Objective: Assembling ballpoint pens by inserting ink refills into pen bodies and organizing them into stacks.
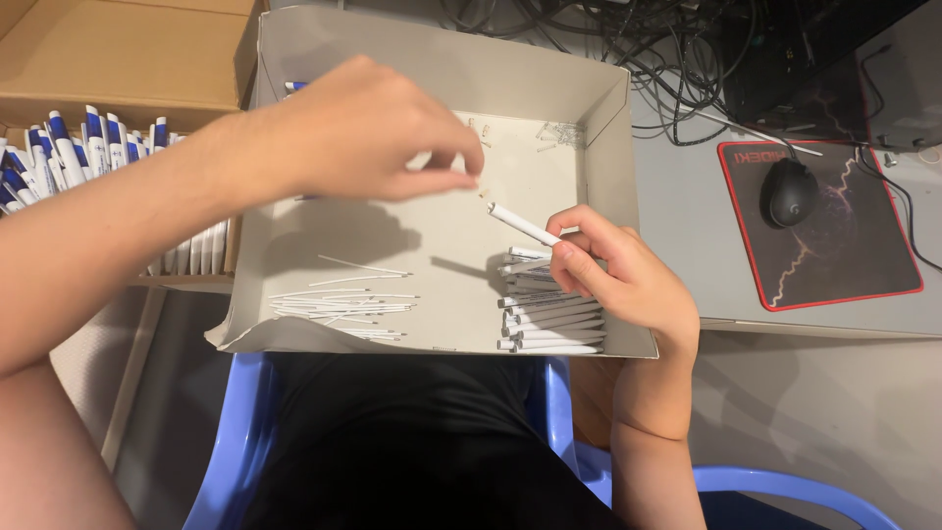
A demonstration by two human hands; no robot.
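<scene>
Right hand (pixel 628 280) holding white pen barrel (pixel 523 225), barrel pile (pixel 549 319) beneath, refills (pixel 343 299) nearby

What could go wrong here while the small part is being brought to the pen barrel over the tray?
The left hand pinches a tiny part in the air; it could drop among the thin refills. The right hand holds one white barrel just above the stacked barrels; a nudge might scatter them. The tray seems to overhang the lap and may tip.
</scene>
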